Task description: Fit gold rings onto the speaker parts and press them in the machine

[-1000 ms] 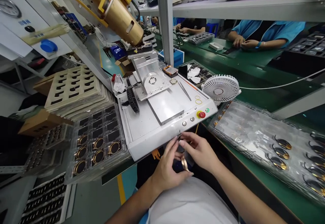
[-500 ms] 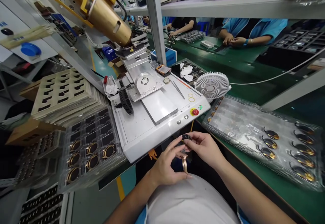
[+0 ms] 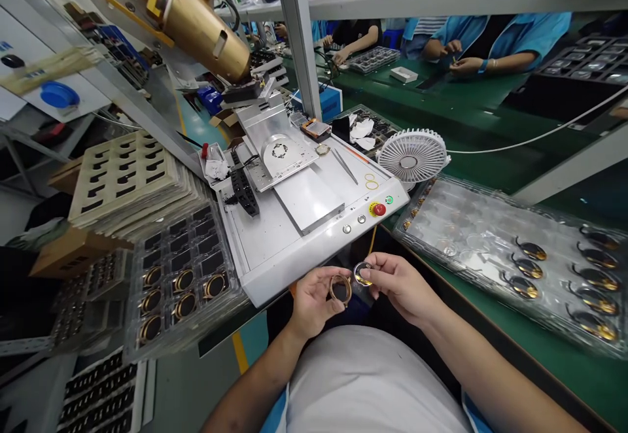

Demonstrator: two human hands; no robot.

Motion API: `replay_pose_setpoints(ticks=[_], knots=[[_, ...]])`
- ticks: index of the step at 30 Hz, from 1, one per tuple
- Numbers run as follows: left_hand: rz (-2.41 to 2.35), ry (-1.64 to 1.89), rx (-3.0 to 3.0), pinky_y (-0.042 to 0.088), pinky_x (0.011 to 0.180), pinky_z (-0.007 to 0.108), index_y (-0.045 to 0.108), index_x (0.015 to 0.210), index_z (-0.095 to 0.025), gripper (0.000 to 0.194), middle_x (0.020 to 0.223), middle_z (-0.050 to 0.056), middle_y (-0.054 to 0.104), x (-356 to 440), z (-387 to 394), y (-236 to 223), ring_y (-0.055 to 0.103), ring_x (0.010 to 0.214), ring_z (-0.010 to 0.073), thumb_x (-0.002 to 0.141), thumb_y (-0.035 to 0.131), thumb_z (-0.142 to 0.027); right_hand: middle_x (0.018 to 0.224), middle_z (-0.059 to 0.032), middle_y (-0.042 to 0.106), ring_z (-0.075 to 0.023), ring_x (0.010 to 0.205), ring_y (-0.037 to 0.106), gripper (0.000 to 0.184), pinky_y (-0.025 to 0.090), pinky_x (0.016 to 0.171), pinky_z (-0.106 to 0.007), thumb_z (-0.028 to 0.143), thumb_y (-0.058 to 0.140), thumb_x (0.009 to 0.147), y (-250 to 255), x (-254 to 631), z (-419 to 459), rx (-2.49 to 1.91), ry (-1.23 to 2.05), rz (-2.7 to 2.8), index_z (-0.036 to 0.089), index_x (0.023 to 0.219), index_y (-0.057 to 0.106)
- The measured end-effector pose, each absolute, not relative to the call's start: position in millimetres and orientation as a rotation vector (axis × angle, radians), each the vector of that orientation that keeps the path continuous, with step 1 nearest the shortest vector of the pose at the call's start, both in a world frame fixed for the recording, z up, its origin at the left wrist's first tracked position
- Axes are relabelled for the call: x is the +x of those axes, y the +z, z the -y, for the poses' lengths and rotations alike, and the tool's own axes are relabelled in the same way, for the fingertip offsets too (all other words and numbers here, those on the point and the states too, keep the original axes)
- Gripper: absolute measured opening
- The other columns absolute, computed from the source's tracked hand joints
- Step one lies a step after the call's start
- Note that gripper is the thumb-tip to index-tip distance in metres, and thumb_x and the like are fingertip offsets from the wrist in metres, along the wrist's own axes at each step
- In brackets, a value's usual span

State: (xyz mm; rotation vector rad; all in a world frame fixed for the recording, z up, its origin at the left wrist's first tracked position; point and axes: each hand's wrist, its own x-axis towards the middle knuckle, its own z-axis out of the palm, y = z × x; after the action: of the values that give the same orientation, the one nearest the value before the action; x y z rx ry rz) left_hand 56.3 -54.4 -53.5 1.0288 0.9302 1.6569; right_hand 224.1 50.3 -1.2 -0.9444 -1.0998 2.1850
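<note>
Between thumb and fingers, my left hand (image 3: pixel 314 302) holds a gold watch case (image 3: pixel 340 290) with a dark round inside, tilted toward me. Just to its right, my right hand (image 3: pixel 400 286) pinches a thin round display disc (image 3: pixel 362 274), whose shiny face reflects black, white and yellow. The two parts are close together but look apart. Both hands are in front of my body, just below the near edge of the white machine (image 3: pixel 284 259). Parts of the fingers behind the case and the disc are hidden.
Left, a clear tray (image 3: pixel 196 315) holds gold-rimmed cases. Right, another clear tray (image 3: pixel 471 237) holds dark discs with cables. On the machine are tweezers (image 3: pixel 345 166), thin yellow rings (image 3: pixel 371 185) and a red stop button (image 3: pixel 379 209). A white fan (image 3: pixel 413 158) stands beside it.
My left hand has turned the gold case from edge-on to show its round opening. My right hand has turned the disc so its shiny face shows. The hands have moved slightly apart.
</note>
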Motion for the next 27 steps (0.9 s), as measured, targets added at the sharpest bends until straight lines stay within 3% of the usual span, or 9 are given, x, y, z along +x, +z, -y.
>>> replay_pose_setpoints(ticks=[5,14,27], knots=[[-0.857,1.71,0.826,0.062,0.094,0.035,0.076,0.116,-0.027,0.055,0.121,0.008,0.079,61.1,51.2,-57.3,0.076,0.109,0.0234,0.066,0.097,-0.033,0.068,-0.0002,0.065,-0.0113,0.059,0.057,0.045,0.05,0.059,-0.024,0.04,0.099,0.056,8.0,216.1,-35.2,-0.96,2.36,1.011,0.016,0.066,0.061],[-0.944,1.726,0.913,0.067,0.089,0.036,0.078,0.117,-0.031,0.067,0.118,0.007,0.081,58.8,54.5,-69.0,0.079,0.105,0.0259,0.054,0.102,-0.029,0.06,0.0069,0.052,-0.0101,0.054,0.044,0.036,0.033,0.05,-0.022,0.027,0.081,0.063,14.4,201.5,-20.8,-0.982,2.032,1.302,0.023,0.072,0.046],[-0.891,1.748,0.986,0.066,0.089,0.029,0.077,0.119,-0.034,0.061,0.121,0.004,0.08,58.3,53.5,-64.7,0.08,0.102,0.0214,0.063,0.098,-0.025,0.057,0.0091,0.052,-0.0101,0.05,0.048,0.032,0.034,0.047,-0.021,0.026,0.071,0.062,16.6,196.7,-21.5,-1.01,2.034,1.34,0.025,0.074,0.042]])
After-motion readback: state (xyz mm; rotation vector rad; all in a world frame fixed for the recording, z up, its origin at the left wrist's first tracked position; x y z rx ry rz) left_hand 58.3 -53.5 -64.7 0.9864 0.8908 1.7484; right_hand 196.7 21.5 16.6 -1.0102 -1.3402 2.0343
